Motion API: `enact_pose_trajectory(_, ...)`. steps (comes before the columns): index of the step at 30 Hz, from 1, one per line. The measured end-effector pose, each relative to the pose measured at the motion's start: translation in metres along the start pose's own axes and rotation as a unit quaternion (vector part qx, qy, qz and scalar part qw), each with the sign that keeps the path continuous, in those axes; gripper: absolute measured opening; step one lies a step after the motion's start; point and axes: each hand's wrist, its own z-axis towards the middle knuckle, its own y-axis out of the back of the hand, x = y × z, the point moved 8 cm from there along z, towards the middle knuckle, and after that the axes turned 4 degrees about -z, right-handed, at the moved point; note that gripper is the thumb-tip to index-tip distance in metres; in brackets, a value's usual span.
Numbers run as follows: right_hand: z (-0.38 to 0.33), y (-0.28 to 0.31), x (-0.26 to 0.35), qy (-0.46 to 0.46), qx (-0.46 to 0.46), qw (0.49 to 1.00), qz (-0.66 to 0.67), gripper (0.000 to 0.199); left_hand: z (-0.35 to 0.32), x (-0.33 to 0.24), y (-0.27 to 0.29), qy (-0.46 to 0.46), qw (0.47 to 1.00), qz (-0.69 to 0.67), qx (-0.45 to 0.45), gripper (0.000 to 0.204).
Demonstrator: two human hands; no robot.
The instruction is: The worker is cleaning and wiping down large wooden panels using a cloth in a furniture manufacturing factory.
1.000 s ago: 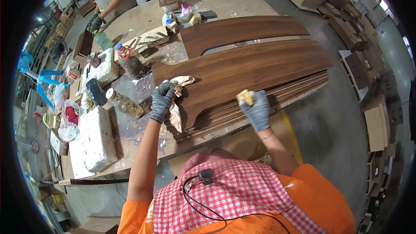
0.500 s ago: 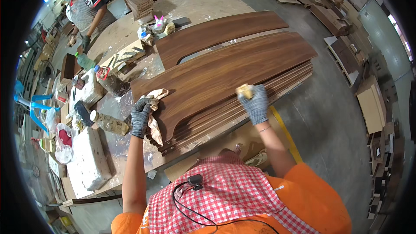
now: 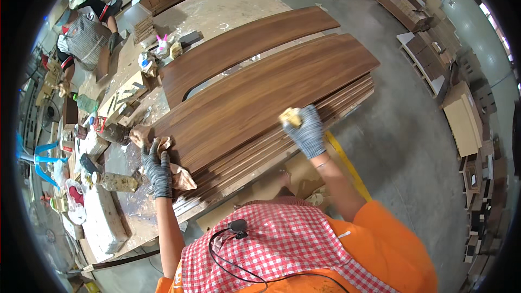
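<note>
A dark brown wooden panel with visible grain lies flat on top of a stack of similar panels, whose layered edges show along the near side. The right grip, in a grey glove, pinches a yellowish pad at the panel's near long edge; whether the pad touches the wood, I cannot tell. The left grip, gloved alike, is curled around a stained cloth at the panel's left end, with folds sticking out past the fingers.

Just beyond lies a second brown panel. Left of the stack stand a cloudy bottle with a pale cap, a darker bottle with red about its neck, and a small red-and-white pack whose print is too small to read. White marks on the wearer's orange shirt are partly covered by a red-and-white checked apron.

The counter is tan, scuffed and spotted with pale splashes. Across it, a co-worker in a grey apron bends over a brown board. The grey floor carries a yellow line; on the right stand cardboard cartons and a low pile of brown boards.
</note>
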Motion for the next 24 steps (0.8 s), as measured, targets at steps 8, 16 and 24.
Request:
enact_pose_trajectory(8, 0.032, 0.032, -0.087, -0.016, -0.032, 0.995, 0.092, 0.031, 0.001, 0.01, -0.004, 0.023, 1.0, -0.004, -0.019, 0.041)
enact_pose_trajectory(16, 0.06, 0.079, -0.138, -0.026, -0.039, 0.999, -0.002, 0.034, -0.003, 0.019, -0.009, 0.087, 0.985, -0.147, -0.021, 0.041)
enact_pose_trajectory(24, 0.123, 0.18, -0.316, -0.136, -0.144, 0.979, -0.055, 0.029, -0.004, 0.028, -0.003, 0.085, 0.993, -0.078, -0.02, 0.042)
